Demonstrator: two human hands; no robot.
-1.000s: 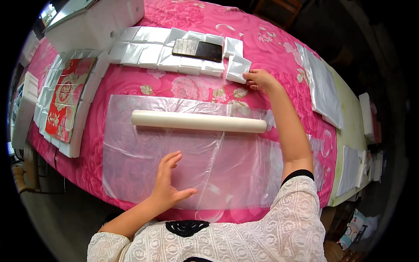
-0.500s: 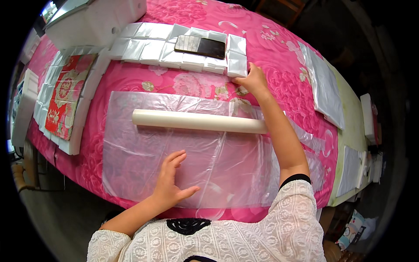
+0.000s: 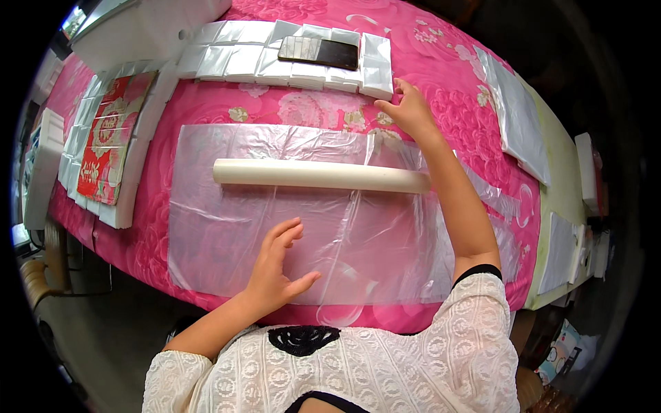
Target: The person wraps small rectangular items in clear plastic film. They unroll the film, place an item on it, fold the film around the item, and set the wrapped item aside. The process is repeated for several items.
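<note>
A long off-white roll (image 3: 320,175) lies across a large clear plastic sheet (image 3: 275,272) spread in front of me. Over the near part of the sheet, my left hand (image 3: 275,265) hovers with fingers apart and nothing in them. My right hand (image 3: 411,110) reaches past the roll's right end. Its thumb and forefinger are spread around the near right corner of the end stack of folded clear plastic packets (image 3: 376,65). Whether the fingertips touch that stack I cannot tell. A dark phone (image 3: 320,52) rests on the row of packets to its left.
A white foam box (image 3: 144,38) stands at the far left. Near it, a red patterned packet (image 3: 110,138) lies on more packet stacks. Flat plastic sheets (image 3: 513,113) lie along the right side of the pink flowered tablecloth (image 3: 148,241).
The whole view has shifted, so the table things sit higher in the picture. My right thumb has drawn in slightly beside the end stack; my left hand stays over the sheet.
</note>
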